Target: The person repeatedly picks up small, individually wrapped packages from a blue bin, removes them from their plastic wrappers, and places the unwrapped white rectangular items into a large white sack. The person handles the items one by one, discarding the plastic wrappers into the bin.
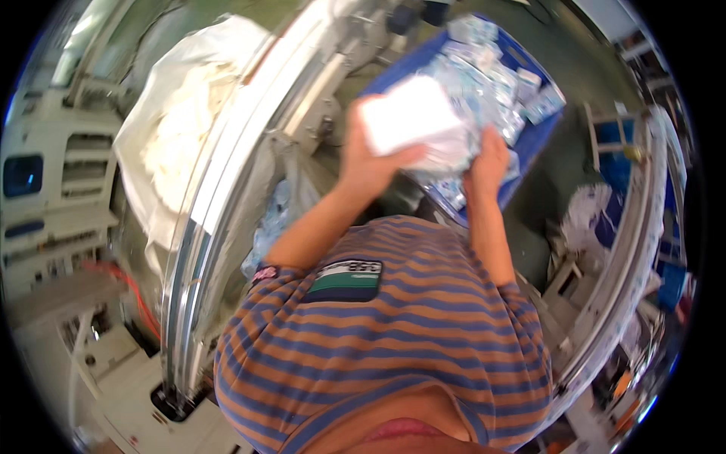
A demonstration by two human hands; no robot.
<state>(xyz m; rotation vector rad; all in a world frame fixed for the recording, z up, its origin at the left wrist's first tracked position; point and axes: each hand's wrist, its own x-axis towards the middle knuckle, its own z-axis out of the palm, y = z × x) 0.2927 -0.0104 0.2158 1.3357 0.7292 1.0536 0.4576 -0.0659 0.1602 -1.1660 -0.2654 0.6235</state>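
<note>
A bright white, block-shaped pack is held up in front of me, over the near part of a blue crate. My left hand is closed around its left side, with the thumb along the near edge. On the other side, my right hand grips the pack's right end, where clear, bluish plastic seems to show. Motion blur and glare hide the pack's details. Below and beyond it, the crate is heaped with plastic-wrapped packs in white and light blue.
Left of the crate runs a long metal machine rail. Past it hangs a big white bag of cream-coloured material. A bag of bluish plastic sits beside my left forearm. Another metal-edged conveyor or bench curves along the right.
</note>
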